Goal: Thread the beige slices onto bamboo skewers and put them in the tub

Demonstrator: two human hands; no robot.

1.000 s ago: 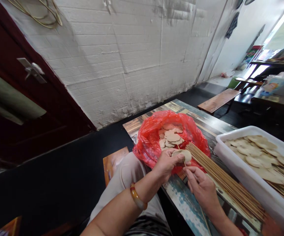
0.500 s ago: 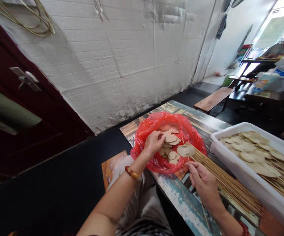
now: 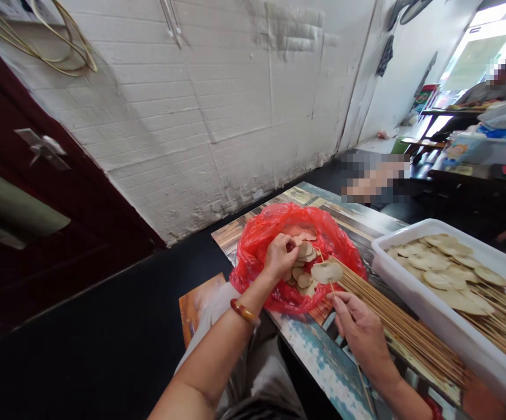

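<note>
My right hand (image 3: 360, 326) pinches a thin wooden skewer (image 3: 363, 382), fingers closed near its upper end. On the skewer's tip sits a flat, pale beige slice (image 3: 327, 272). A red plastic bag (image 3: 253, 233), spread wide on the table, holds a loose pile of similar slices (image 3: 304, 281). My left hand (image 3: 280, 256) is over the bag, thumb and fingers pressed together at the edge of the pile; what lies between them is hidden. Beside the right hand lies a bundle of bare skewers (image 3: 401, 321).
A white plastic tub (image 3: 393, 280) on the right holds many skewered slices (image 3: 449, 271). All this rests on a patterned table (image 3: 314, 344). Ahead stands a white wall (image 3: 226, 116), with a dark red door (image 3: 11, 233) at left. A person (image 3: 489, 90) sits far right.
My left hand has shifted slightly right along the slices, its fingers drawn closer together. The right hand still holds the skewered slice, almost unmoved. The camera view has shifted a little.
</note>
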